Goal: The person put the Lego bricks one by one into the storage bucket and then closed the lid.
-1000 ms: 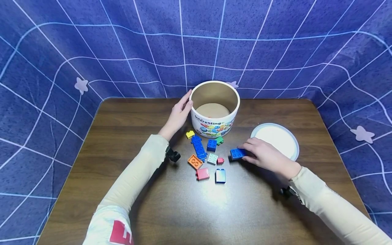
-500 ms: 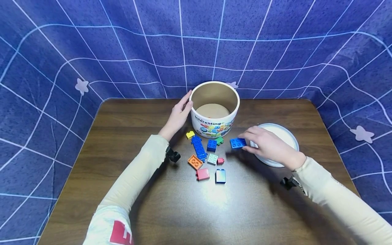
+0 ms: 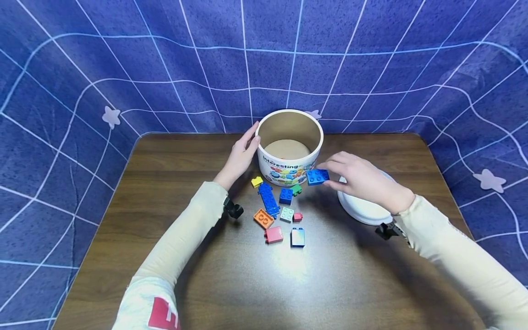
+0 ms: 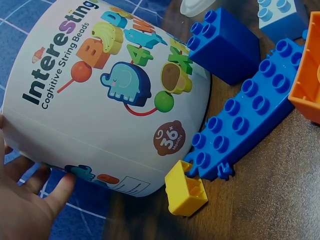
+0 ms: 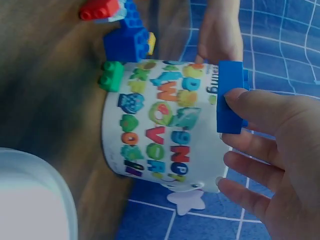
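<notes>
My right hand [image 3: 363,179] pinches a blue building brick [image 3: 317,177] between thumb and fingers, raised above the table by the bucket's front right. In the right wrist view, the thumb lies across the held brick [image 5: 230,112] and the bucket stands behind it. My left hand [image 3: 241,156] rests with fairly straight fingers against the left side of the round white bucket [image 3: 272,167], which has printed letters and pictures. In the left wrist view, those fingers [image 4: 62,192] lie along the bucket's wall. A little reddish shows at the bottom inside the bucket.
In front of the bucket lie a yellow brick [image 3: 256,182], a long blue piece [image 3: 269,200], a blue brick [image 3: 286,196], a green brick [image 3: 296,189], an orange brick [image 3: 263,218] and several others. A white round lid [image 3: 363,208] lies under the right forearm's reach. A blue curtain [image 3: 206,68] hangs behind.
My right hand has lifted the blue brick off the table area and carried it away from me, toward the bucket. My left hand has stayed on the bucket.
</notes>
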The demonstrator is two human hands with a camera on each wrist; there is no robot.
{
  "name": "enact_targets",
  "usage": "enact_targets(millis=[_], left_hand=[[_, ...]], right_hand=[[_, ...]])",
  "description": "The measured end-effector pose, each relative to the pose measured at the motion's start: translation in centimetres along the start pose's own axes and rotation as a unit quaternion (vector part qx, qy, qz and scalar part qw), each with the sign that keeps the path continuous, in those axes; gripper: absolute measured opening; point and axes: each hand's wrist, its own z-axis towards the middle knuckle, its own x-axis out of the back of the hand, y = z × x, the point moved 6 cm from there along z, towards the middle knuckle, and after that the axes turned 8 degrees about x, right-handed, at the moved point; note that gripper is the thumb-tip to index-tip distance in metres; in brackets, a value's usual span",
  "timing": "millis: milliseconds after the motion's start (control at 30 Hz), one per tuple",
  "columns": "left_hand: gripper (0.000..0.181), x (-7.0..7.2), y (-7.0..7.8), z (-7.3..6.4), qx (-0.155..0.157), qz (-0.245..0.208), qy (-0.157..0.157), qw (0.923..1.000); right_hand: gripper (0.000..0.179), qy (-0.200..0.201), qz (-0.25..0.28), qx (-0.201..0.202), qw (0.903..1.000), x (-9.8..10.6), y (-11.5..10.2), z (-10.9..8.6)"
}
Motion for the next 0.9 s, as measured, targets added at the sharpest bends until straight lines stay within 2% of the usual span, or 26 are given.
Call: enact_targets(millis=[467,733,900], left_hand=[[0.053,0.0,0.2,0.0,-0.004,0.011,0.002,0.9999],[0.053,0.0,0.2,0.0,-0.003,0.012,0.001,0.9999],[0.053,0.0,0.2,0.1,-0.004,0.013,0.003,0.9999]], right_hand=[[0.033,-0.005,-0.003,0.013,0.9999,1.5,0.7,3.1],[0.035,-0.027,-0.001,-0.016,0.9995,1.5,1.9,4.4],[0.036,-0.025,0.0,-0.015,0.9996,1.7,2.4,5.4]])
